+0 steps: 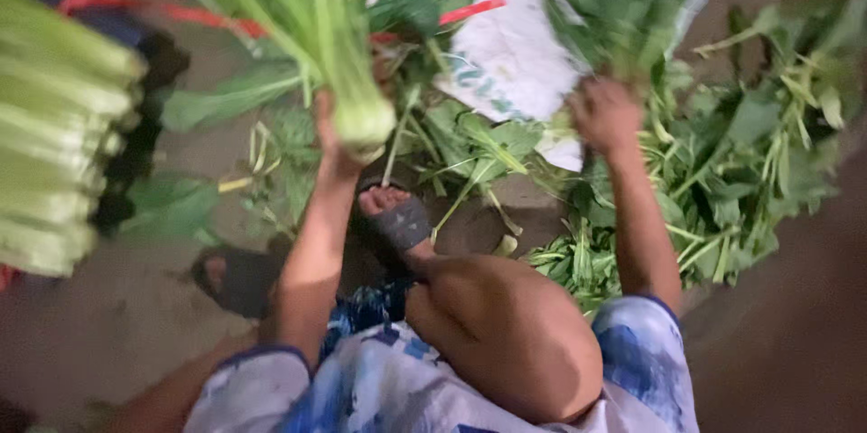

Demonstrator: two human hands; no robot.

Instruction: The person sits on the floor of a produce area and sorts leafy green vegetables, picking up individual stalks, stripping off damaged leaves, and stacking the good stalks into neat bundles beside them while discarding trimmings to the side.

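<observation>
Left hand [330, 130]: closed around the base of a pale-stalked leafy bunch [348, 81], long axis rising upward from it. Right hand [603, 112]: gripping a dark leafy bunch [623, 9] directly above; loose greens [722, 180] to its right.

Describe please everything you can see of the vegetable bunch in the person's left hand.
The vegetable bunch is a leafy green with long pale green stalks joined at a thick whitish base. It is held base downward, leaves toward the top of the picture, above the ground. The left hand touches it beside the base. The picture is blurred, so finer detail cannot be told.
</observation>
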